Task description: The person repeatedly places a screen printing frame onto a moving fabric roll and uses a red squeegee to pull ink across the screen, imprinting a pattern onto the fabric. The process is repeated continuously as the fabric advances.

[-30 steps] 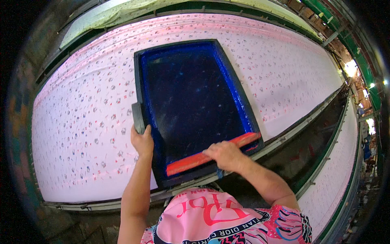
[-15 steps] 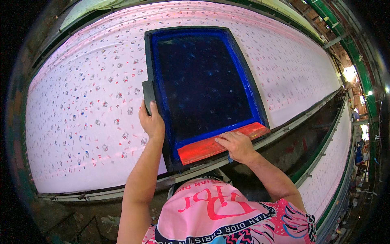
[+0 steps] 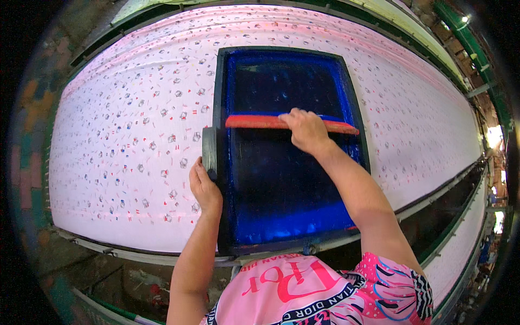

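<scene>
Your right hand grips the red squeegee, which lies across the blue screen a little beyond its middle, toward the far end. Your fingers curl over the blade's top edge, closed firmly on it, near its centre and slightly to the right. Your left hand rests against the left side of the dark frame, just below a small grey block fixed to that edge; the fingers press on the frame, but you cannot tell from here whether they wrap around it or only lean against it. The screen sits flat on the long pink cloth, which runs across the table from left to right and already carries small scattered motifs on both sides of the frame. As a judgement: the pass over this placement looks partly made. The mesh between you and the blade is wet and glossy, with bright blue ink pooled along the near edge, while a shorter stretch of mesh beyond the blade, up to the far rail, remains to be covered. The frame is not lifted, so what has gone onto the cloth beneath it is hidden. To the right a second, empty table runs alongside.
</scene>
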A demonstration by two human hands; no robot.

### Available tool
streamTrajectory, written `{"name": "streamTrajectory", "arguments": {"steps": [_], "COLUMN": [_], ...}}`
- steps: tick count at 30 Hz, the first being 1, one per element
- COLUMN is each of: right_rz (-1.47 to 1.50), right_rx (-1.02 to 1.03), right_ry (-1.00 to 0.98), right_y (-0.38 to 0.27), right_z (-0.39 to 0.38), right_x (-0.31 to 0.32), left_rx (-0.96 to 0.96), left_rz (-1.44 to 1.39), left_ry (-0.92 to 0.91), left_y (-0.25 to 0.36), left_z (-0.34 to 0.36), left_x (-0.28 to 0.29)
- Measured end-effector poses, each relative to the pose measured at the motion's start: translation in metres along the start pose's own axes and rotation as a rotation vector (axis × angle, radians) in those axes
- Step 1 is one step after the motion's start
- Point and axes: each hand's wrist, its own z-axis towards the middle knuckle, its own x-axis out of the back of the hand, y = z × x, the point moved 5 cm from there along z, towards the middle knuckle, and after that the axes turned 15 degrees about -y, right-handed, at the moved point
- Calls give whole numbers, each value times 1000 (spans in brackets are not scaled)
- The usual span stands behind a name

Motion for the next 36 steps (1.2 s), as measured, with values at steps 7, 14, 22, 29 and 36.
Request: {"name": "streamTrajectory", "arguments": {"steps": [7,14,22,29,36], "right_rz": [-42,-24,-26,-52,-4], "right_rx": [-3,-34,-62,-52,-32], "right_ry": [26,-15,10,-147,-255], "right_y": [85,135,163,166,130], "right_z": [134,209,220,226,175], "right_x": [11,27,31,44,47], "left_rx": [-22,28,52,118,216], "left_rz": [65,297,193,305,400], "left_ry": [97,110,143,157,104], "left_y": [-3,34,14,14,17], "left_z": [-3,-3,-7,-4,6], "left_x": [2,-5,-6,-5,-5]}}
